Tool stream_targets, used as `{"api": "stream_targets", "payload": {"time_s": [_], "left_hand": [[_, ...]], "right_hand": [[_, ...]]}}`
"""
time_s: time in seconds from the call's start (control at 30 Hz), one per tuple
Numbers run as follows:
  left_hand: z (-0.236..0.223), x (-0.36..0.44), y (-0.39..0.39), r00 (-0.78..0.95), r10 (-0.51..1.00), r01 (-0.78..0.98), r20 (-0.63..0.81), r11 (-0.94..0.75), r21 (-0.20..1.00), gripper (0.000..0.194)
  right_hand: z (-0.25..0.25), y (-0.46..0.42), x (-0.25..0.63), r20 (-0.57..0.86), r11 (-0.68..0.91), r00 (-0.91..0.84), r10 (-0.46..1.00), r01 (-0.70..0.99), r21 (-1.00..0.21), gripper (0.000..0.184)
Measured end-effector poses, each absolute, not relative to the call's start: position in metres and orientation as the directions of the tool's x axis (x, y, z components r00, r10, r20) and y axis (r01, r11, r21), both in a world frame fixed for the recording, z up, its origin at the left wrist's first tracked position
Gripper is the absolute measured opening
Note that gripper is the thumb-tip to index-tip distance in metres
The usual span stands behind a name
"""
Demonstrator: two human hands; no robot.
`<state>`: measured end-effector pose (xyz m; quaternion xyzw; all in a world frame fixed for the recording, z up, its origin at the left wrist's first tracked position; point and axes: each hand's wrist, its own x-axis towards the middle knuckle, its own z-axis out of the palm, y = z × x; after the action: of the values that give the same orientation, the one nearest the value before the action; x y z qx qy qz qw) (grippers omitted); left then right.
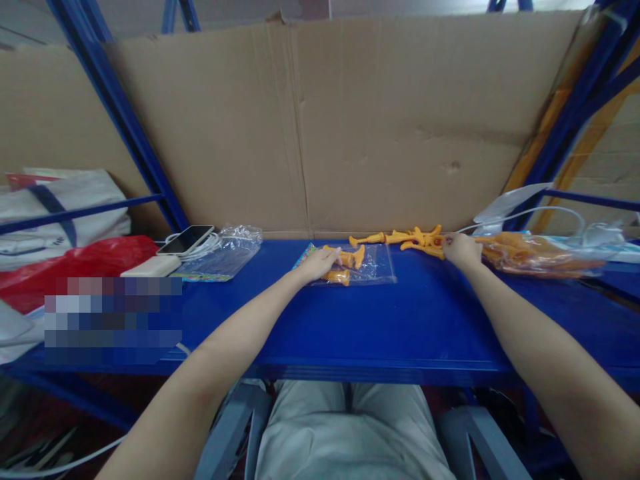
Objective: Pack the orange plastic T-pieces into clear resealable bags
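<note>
My left hand [320, 265] is closed at orange boot-shaped plastic pieces [359, 257] lying over a clear plastic bag [383, 267] with a colourful end. Its fingers appear to pinch one of these pieces. On the right, my right hand [463, 251] reaches to a row of orange plastic pieces [420, 239] along the cardboard, its fingers closed around the end of one. Just beyond that hand lies a clear bag filled with more orange pieces [525, 253]. My fingertips are partly hidden on both sides.
The blue shelf top [360, 327] ends close to my lap. Behind it stands a cardboard sheet [380, 127] between blue posts [130, 127]. To the left are a phone [187, 240], a white cable, a flat clear bag [220, 253] and a red plastic bag [100, 260].
</note>
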<state>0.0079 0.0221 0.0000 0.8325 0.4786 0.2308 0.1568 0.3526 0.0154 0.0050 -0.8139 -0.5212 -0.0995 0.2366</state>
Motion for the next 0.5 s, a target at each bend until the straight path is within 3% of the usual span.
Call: {"api": "stream_targets", "payload": {"time_s": [0.2,0.37,0.5], "left_hand": [[-0.001,0.007,0.021,0.498,0.821,0.745,0.281,-0.57,0.347,0.054],[0.001,0.005,0.016,0.541,0.792,0.78,0.283,-0.598,0.184,0.054],[0.005,0.006,0.01,0.572,0.763,0.778,0.302,-0.621,0.094,0.053]], "right_hand": [[0.017,0.009,0.348,0.504,-0.352,0.501,0.703,0.862,-0.366,0.032],[0.029,0.006,0.337,0.704,-0.113,0.394,0.591,0.904,-0.411,0.025],[0.034,-0.003,0.306,0.733,0.028,0.25,0.633,0.938,-0.345,0.021]]}}
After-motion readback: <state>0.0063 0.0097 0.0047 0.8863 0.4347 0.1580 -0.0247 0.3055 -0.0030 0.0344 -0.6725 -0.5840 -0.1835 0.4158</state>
